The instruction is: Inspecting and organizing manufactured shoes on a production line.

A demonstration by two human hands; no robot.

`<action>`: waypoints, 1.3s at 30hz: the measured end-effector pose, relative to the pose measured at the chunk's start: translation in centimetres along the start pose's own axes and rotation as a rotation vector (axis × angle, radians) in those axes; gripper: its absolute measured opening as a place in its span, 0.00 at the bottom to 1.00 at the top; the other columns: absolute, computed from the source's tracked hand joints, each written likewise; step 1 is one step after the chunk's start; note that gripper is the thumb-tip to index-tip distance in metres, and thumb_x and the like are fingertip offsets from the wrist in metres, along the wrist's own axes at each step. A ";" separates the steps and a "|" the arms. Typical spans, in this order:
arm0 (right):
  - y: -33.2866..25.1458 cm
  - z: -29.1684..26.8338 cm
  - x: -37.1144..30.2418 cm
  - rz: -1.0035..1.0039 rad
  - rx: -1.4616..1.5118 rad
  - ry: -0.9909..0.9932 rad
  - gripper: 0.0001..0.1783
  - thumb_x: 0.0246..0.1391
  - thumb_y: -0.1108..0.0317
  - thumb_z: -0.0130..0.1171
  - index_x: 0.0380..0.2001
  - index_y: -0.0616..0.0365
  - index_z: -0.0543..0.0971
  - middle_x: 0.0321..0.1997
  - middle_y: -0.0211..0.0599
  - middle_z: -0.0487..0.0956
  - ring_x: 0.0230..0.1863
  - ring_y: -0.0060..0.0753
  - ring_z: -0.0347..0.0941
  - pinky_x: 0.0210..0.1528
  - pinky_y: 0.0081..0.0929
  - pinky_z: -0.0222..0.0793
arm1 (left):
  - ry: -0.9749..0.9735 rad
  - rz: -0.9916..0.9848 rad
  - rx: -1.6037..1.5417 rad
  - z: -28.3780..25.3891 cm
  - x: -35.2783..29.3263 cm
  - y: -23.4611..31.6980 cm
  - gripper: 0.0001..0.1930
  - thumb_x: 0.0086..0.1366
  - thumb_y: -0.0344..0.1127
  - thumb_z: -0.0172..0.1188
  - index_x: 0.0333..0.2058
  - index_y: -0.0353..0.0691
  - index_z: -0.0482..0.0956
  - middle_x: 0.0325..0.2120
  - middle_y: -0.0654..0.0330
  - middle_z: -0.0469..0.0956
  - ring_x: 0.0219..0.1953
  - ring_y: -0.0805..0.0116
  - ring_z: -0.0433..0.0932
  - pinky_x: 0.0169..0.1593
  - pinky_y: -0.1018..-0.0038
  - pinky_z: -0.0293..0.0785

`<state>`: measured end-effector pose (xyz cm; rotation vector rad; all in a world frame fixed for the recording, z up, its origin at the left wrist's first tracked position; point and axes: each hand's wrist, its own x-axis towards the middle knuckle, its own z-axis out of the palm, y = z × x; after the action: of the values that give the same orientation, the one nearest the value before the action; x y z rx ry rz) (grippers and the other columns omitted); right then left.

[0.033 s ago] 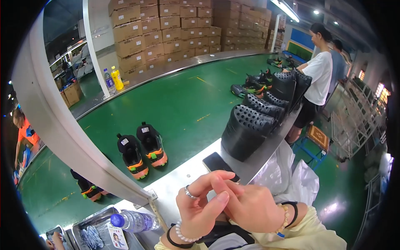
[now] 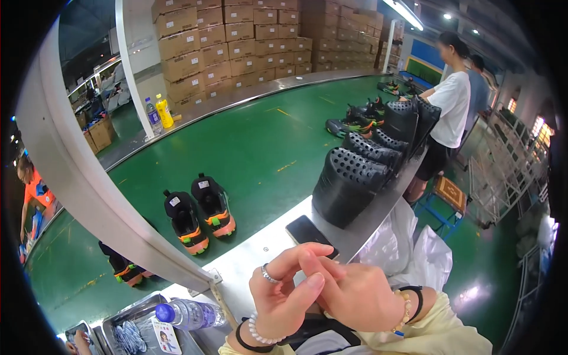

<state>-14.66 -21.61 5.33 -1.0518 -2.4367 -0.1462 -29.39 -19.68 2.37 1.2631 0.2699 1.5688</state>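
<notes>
My left hand [image 2: 283, 299], with a ring and a white beaded bracelet, meets my right hand [image 2: 365, 297] above the metal ledge [image 2: 260, 254]. The left fingers are curled and pressed against the right hand's fingers, with the thumb alongside. My right hand is bent inward, knuckles up; most of its fingers are hidden. No object shows between them. Just beyond them lies a dark phone [image 2: 303, 229]. Farther off, a pair of black and orange sports shoes [image 2: 183, 219] stands on the green belt [image 2: 260, 154].
Black pieces with round holes [image 2: 346, 192] line the ledge at right. A white post [image 2: 106, 177] rises at left, near a water bottle [image 2: 195, 313] and metal tray [image 2: 109, 325]. More shoes [image 2: 349, 125] sit farther along. A person in white [image 2: 452, 100] stands near a stool [image 2: 448, 195]. Cartons [image 2: 231, 47] are stacked behind.
The surroundings sit very slightly farther left in the picture. My hands keep the same pose against each other.
</notes>
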 end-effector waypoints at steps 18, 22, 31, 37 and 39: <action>3.3 1.5 -1.8 0.018 -0.082 -0.018 0.35 0.46 0.67 0.64 0.57 0.68 0.68 0.23 0.35 0.74 0.17 0.34 0.72 0.17 0.31 0.66 | 0.001 -0.182 -0.055 0.8 1.0 -3.2 0.12 0.67 0.26 0.50 0.46 0.26 0.73 0.31 0.55 0.79 0.36 0.71 0.78 0.42 0.75 0.74; 5.4 2.6 -2.0 0.079 -0.001 -0.019 0.31 0.48 0.65 0.61 0.58 0.59 0.71 0.15 0.29 0.70 0.14 0.29 0.71 0.19 0.30 0.66 | 0.088 -0.278 0.045 1.2 2.4 -5.0 0.07 0.68 0.28 0.53 0.38 0.29 0.75 0.29 0.61 0.79 0.32 0.78 0.77 0.39 0.80 0.73; 7.8 0.2 -3.3 0.143 0.605 -0.166 0.29 0.50 0.63 0.65 0.57 0.55 0.74 0.21 0.29 0.78 0.23 0.31 0.75 0.23 0.25 0.68 | 0.150 -0.113 0.360 -0.2 4.3 -9.2 0.09 0.68 0.29 0.50 0.40 0.29 0.76 0.35 0.54 0.79 0.36 0.69 0.78 0.41 0.74 0.74; 7.8 4.3 -1.4 0.307 1.070 -0.056 0.27 0.53 0.54 0.63 0.52 0.60 0.78 0.48 0.43 0.81 0.54 0.33 0.73 0.60 0.47 0.61 | 0.203 0.063 0.868 -1.4 5.2 -10.6 0.16 0.63 0.27 0.53 0.50 0.34 0.73 0.50 0.52 0.74 0.47 0.62 0.77 0.46 0.70 0.75; 8.8 6.7 0.0 0.219 0.893 1.039 0.34 0.57 0.48 0.55 0.54 0.68 0.73 0.55 0.53 0.75 0.58 0.52 0.69 0.63 0.46 0.59 | 0.218 0.051 0.853 -1.3 5.4 -10.4 0.17 0.63 0.27 0.53 0.51 0.34 0.73 0.50 0.52 0.74 0.47 0.62 0.76 0.46 0.70 0.75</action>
<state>-10.99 -13.57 -1.29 -0.5655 -1.1973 0.3580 -23.88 -10.46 -2.41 1.7304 1.1433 1.6928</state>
